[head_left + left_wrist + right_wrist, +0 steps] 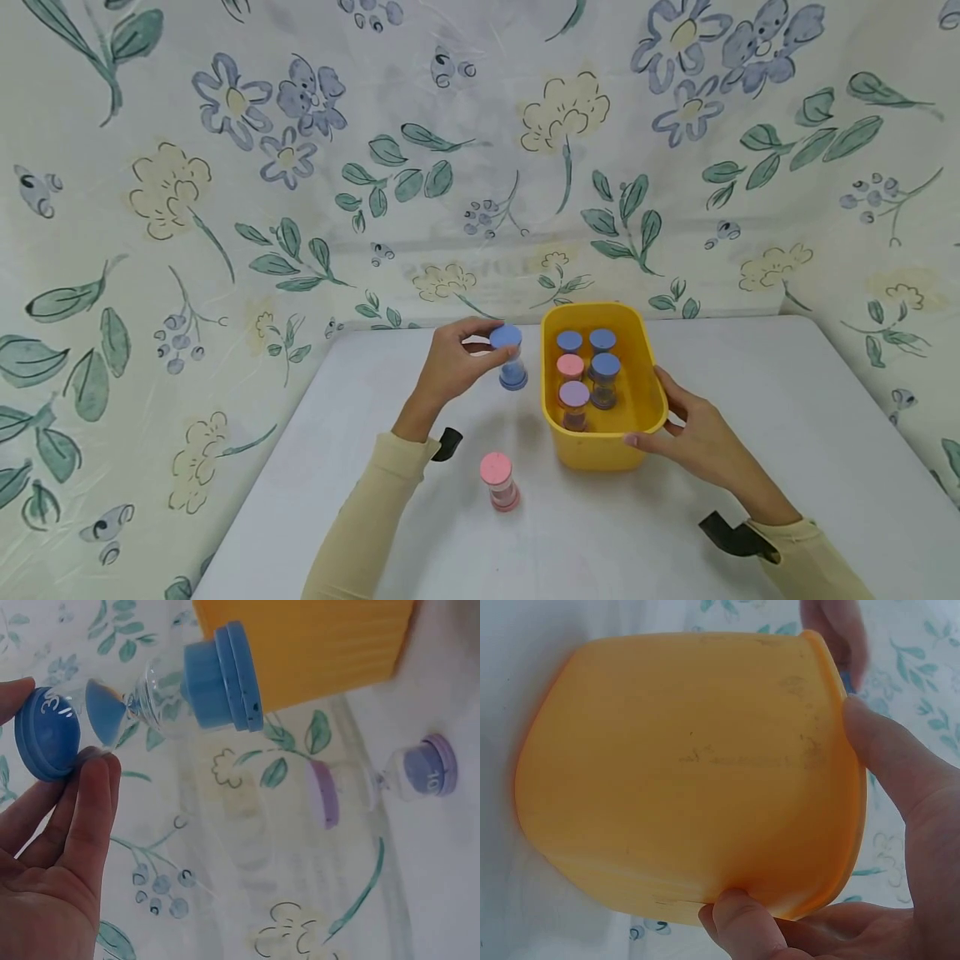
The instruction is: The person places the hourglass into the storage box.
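Observation:
My left hand (457,358) pinches a blue sand timer (513,373) by its top cap, just left of the yellow box. In the left wrist view the timer's cap is marked 30, with blue sand in both bulbs. My right hand (701,437) grips the yellow box (600,454) at its near right corner; in the right wrist view the thumb (889,754) lies on the rim and the fingers against the wall. Inside the box stand several sand timers with blue, pink and lilac caps, including a lilac one (574,395) at the near end.
A pink sand timer (500,482) stands on the white table (360,500) in front of the box. The left wrist view shows a lilac timer (427,769) marked 10, which I cannot make out in the head view. Floral cloth (480,167) hangs behind the table.

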Motion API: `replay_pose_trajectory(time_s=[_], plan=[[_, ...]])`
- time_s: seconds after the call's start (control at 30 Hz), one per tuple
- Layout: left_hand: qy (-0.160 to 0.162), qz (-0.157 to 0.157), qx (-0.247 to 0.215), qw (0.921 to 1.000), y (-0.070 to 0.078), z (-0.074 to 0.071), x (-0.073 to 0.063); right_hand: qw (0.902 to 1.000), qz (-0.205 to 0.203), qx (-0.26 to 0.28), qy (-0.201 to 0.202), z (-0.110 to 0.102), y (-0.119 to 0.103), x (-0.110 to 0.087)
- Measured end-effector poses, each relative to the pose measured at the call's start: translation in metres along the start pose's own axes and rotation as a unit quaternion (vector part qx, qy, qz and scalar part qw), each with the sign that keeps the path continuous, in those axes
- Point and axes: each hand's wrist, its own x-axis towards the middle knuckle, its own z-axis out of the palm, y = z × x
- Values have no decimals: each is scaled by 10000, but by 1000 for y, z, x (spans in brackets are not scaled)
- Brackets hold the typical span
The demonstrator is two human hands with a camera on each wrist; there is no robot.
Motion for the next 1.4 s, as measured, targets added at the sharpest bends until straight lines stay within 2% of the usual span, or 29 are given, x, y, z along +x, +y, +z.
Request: replay_pose_trajectory(time_s=[0.43, 0.6, 0.97, 1.4], plan=[[-194, 420, -128, 9988, 24, 4, 13, 10000, -10, 67, -42, 1, -2, 2], [-262, 490, -290, 9980, 34, 9, 17, 10000, -21, 55, -23, 1, -1, 2], [-606, 657, -477, 9949, 44, 29, 24, 10000, -35, 35, -7, 1, 0, 1], [-1154, 666, -637, 9890, 43, 59, 29, 10000, -35, 59, -17, 1, 0, 1]])
